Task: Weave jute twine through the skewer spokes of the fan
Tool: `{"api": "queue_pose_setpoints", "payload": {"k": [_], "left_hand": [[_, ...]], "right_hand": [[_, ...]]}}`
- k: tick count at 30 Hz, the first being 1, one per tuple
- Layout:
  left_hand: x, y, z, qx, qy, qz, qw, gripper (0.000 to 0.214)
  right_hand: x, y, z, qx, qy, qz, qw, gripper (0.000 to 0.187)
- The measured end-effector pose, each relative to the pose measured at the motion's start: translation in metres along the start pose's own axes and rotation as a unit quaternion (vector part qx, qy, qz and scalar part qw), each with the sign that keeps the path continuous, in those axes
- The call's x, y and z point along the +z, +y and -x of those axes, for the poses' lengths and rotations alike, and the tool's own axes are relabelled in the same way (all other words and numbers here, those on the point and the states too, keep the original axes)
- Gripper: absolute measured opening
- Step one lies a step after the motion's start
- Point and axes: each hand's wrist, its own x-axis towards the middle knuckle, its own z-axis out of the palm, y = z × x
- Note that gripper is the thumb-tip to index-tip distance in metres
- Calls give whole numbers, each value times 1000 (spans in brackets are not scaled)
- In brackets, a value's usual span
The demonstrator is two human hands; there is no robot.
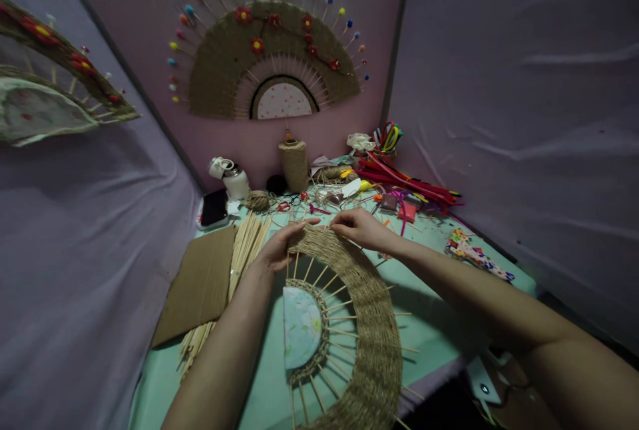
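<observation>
While the left hand (282,245) holds the top end of the fan (373,313), with the thumb laid along it, the right hand (360,229) pinches at its outer edge just beside; what lies between these fingertips, strand or stick, is too small to tell. It seems that the left grip keeps this end steady, so that the right fingers can do fine work. The fan lies at the front of the table (160,390), between the forearms, its straight side turned to the left, perhaps to bring the end near to both hands.

Its wide band is of rough brown cord, closely woven in a curve. Thin, pale sticks spread like rays from a half-circle of smooth, flowered cloth (302,327), and their points stand out beyond the band. Behind is a spool (293,167) of similar cord, upright, probably for easy unwinding. At left, loose sticks (245,247) lie beside flat, stiff cardboard (200,287). A bigger fan (214,77) with coloured balls and red flowers hangs on the back wall, maybe as a model.
</observation>
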Motion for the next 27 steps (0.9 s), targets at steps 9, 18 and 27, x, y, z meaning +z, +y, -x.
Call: {"api": "queue_pose_setpoints", "payload": {"k": [9, 18, 27], "left_hand": [[0, -1, -2, -1, 0, 5, 1000, 32], [-1, -3, -4, -13, 10, 31, 999, 28], [-13, -12, -15, 5, -7, 44, 999, 29]], "right_hand": [[1, 14, -13, 43, -30, -31, 998, 23], [9, 25, -29, 75, -118, -117, 983, 16], [18, 29, -33, 115, -152, -172, 967, 16]]}}
